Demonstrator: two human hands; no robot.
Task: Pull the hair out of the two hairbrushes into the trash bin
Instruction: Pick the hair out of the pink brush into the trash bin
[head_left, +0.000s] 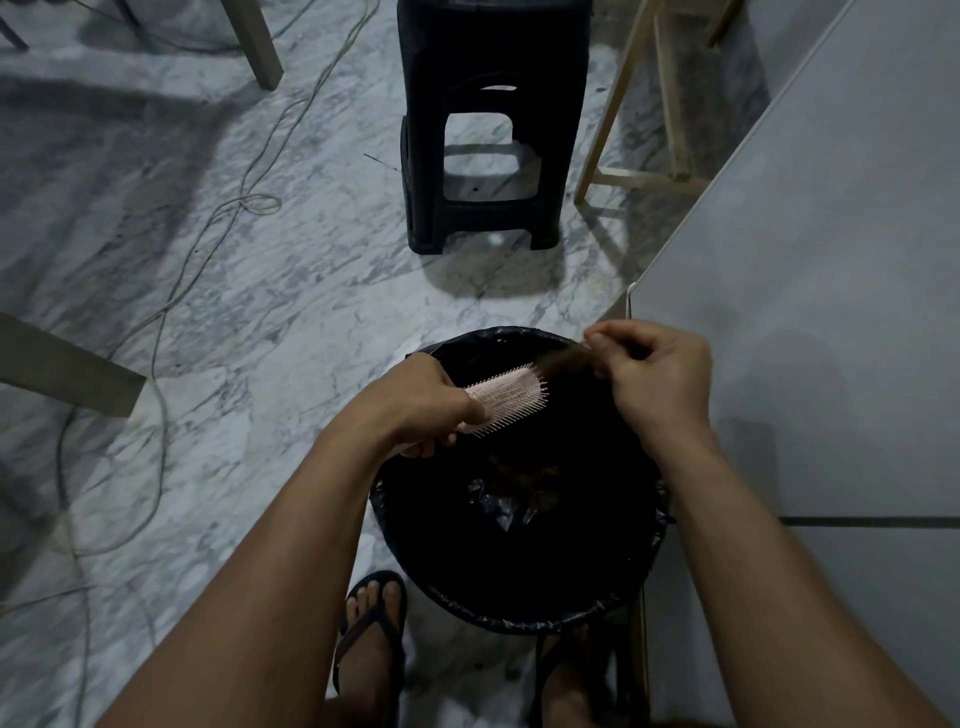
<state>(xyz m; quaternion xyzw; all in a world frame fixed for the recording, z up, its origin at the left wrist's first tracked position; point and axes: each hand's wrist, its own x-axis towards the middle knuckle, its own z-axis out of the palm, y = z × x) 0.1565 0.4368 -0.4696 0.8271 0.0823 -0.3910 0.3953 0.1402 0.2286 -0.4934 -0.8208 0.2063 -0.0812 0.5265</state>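
mid-task: left hand (423, 402) clamped on pink hairbrush (506, 397) over trash bin (519, 618), right hand (657, 374) pinching hair tuft (563, 361) at far tip; some hair apparently binned, second brush unseen.

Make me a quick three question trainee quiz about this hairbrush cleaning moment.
1. True or false: the pink plastic hairbrush is over the black-lined round trash bin.
2. Which hand grips the brush handle: A left, B right?
3. Fill in: the right hand pinches a tuft of brown ____.

Key: 1 true. 2 A, the left hand. 3 hair.
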